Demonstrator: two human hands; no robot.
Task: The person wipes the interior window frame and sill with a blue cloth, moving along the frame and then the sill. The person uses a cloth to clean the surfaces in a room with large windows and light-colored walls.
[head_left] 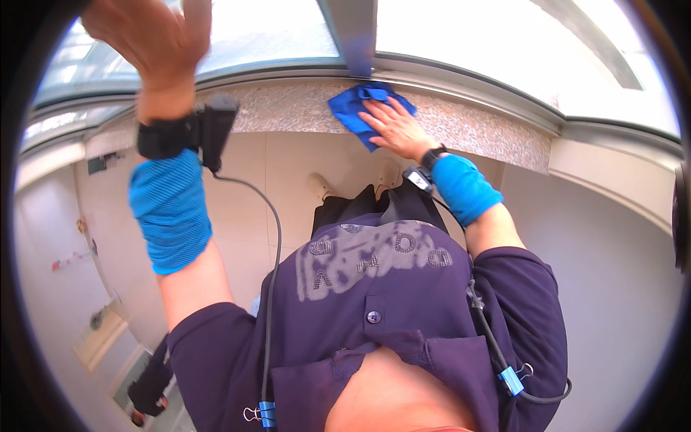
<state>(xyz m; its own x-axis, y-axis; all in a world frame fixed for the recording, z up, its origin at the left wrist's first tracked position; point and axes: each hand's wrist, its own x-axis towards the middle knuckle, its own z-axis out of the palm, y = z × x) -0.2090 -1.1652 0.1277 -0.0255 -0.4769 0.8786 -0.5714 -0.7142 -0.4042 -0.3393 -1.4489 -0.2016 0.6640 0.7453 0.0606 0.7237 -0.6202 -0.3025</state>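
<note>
Blue cloth (347,109) overhangs the edge of the sill (284,108) beneath a spread right grip (396,129); left grip (160,37) unclear.

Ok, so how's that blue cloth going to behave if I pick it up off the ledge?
The blue cloth is probably floppy: it's creased, and one corner extends past the edge of the speckled ledge. It looks thin, so likely light. It seems unlikely to roll, lying spread under the right hand.

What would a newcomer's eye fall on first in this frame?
The vivid blue cloth stands out first, lying under the right hand on the speckled stone sill at upper centre. Next come the bright blue arm sleeves, one on each side, and the blurred left hand, cut off at upper left.
</note>
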